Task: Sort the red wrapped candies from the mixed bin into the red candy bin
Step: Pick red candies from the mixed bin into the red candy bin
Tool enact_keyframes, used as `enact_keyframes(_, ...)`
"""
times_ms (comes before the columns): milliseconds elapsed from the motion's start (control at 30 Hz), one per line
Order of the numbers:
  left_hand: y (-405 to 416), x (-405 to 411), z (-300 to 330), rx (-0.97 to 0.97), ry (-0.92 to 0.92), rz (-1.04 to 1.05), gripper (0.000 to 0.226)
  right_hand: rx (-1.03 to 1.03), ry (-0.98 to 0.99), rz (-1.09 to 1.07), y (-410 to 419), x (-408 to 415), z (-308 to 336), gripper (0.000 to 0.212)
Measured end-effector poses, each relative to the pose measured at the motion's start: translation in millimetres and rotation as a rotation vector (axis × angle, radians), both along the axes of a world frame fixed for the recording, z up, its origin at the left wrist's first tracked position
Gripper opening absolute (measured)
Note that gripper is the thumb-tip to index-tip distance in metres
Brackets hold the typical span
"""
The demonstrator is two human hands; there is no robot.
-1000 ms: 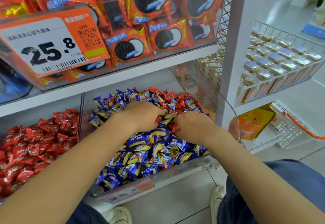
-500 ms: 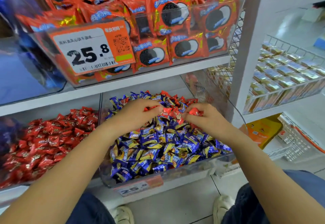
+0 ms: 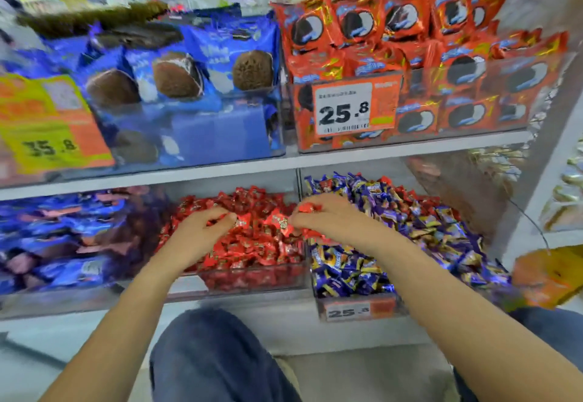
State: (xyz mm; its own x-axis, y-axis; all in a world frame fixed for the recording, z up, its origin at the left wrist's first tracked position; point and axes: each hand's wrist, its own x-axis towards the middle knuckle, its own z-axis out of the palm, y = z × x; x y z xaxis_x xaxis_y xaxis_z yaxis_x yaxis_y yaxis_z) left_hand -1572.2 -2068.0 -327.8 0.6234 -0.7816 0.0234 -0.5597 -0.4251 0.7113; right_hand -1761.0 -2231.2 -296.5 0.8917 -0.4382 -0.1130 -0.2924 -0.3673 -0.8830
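Observation:
The red candy bin [image 3: 252, 278] is a clear box on the lower shelf, heaped with red wrapped candies [image 3: 262, 244]. To its right stands the mixed bin [image 3: 356, 307], full of blue and purple candies with a few red ones at the back [image 3: 419, 200]. My left hand [image 3: 202, 231] hovers over the red bin with its fingers curled round red candies. My right hand [image 3: 331, 218] is over the divide between the two bins and grips red candies, one showing above its fingers [image 3: 306, 207].
Above, clear bins hold blue cookie packs [image 3: 189, 70] and orange cookie packs [image 3: 410, 39] behind a 25.8 price tag [image 3: 344, 108]. A bin of blue packets [image 3: 63, 237] sits at the left. My knees [image 3: 214, 357] are below the shelf edge.
Both hands have moved left from the mixed bin to the red candy bin, carrying red candies. The view has swung left and up.

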Motion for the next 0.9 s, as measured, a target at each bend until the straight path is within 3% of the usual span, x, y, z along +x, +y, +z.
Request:
enact_keyframes(100, -6.6, 11.5, -4.6, 0.020, 0.098, 0.120, 0.011, -0.158, 0.048, 0.043, 8.3, 46.4, -6.5, 0.021)
enact_keyframes(133, -10.2, 13.4, -2.9, -0.035, 0.197, 0.180, 0.006, -0.200, 0.057, 0.077, 10.0, 56.7, -8.0, 0.031)
enact_keyframes(200, -15.0, 16.4, 0.8, -0.165, 0.435, 0.273, 0.017, -0.276, 0.075, 0.113, 10.6, 67.2, -11.3, 0.059)
enact_keyframes(267, -14.9, 19.0, 3.1, -0.241, 0.504, 0.294, 0.032, -0.352, 0.029, 0.091, 10.6, 62.1, -9.8, 0.060)
enact_keyframes(400, -13.0, 10.5, 3.7, -0.239, 0.285, 0.241, 0.035, -0.469, -0.056, 0.022, -0.8, 10.7, -7.5, 0.033)
enact_keyframes(500, -19.3, -12.2, -2.0, -0.117, 0.093, 0.082, 0.031, -0.446, -0.041, -0.087, -25.7, -50.1, -22.0, 0.023)
enact_keyframes(700, -62.4, -88.5, 11.9, -0.025, -0.300, -0.289, 0.032, -0.494, 0.131, -0.331, -71.9, -157.4, -42.2, 0.024)
enact_keyframes(900, -126.4, -151.2, 5.4, 0.198, -0.409, -0.519, 0.048, -0.549, 0.196, -0.444, -90.5, -207.9, -51.7, 0.027)
